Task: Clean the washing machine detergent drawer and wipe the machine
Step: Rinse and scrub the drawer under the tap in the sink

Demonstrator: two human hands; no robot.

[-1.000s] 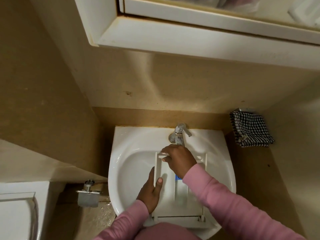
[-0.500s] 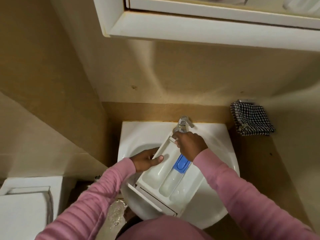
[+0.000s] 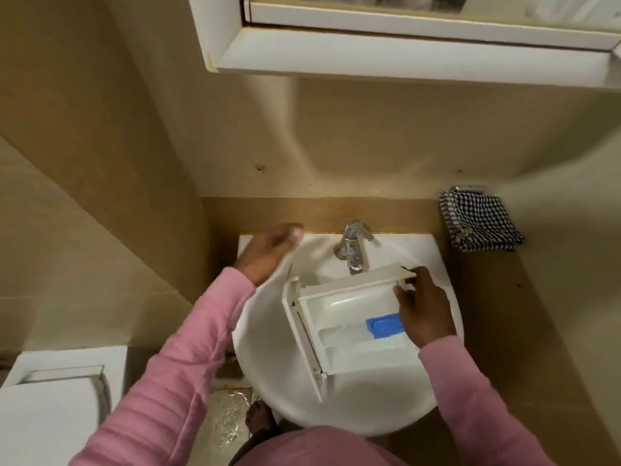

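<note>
Head camera, looking straight down, and we start on the left: the left hand [image 3: 268, 253] is up at the back-left rim of the sink [image 3: 262, 364], smeared by motion, fingers loosely spread and nothing in them that I can see. Across to the middle, the tap [image 3: 351, 247] stands at the back of the basin, and no stream can be made out from it. Just in front of the tap, the detergent drawer [image 3: 346, 314] lies crosswise over the bowl, compartments up, its broad end panel towards the left and its blue insert [image 3: 383, 326] near the right end. On that right end, the right hand [image 3: 423, 307] has the drawer alone, thumb inside the tray, fingers wrapped round the end wall. So, my read: this is the rinsing stage of the drawer, with the machine wipe not yet begun and no machine in sight. The next move looks to call for the free hand on the tap, then the tray turned under the water so each compartment gets flushed and drained. A one-handed hold on wet plastic could slip, so a second grip would help. Now the room, left to right again: a white toilet cistern [image 3: 50, 408] low in the corner, wet floor [image 3: 228, 415] glinting beside a bare foot [image 3: 260, 420] under the basin, beige walls [image 3: 100, 163], a white cabinet [image 3: 386, 52] overhead, and a checked cloth [image 3: 480, 220] hanging on the right, well apart from the drawer.
</note>
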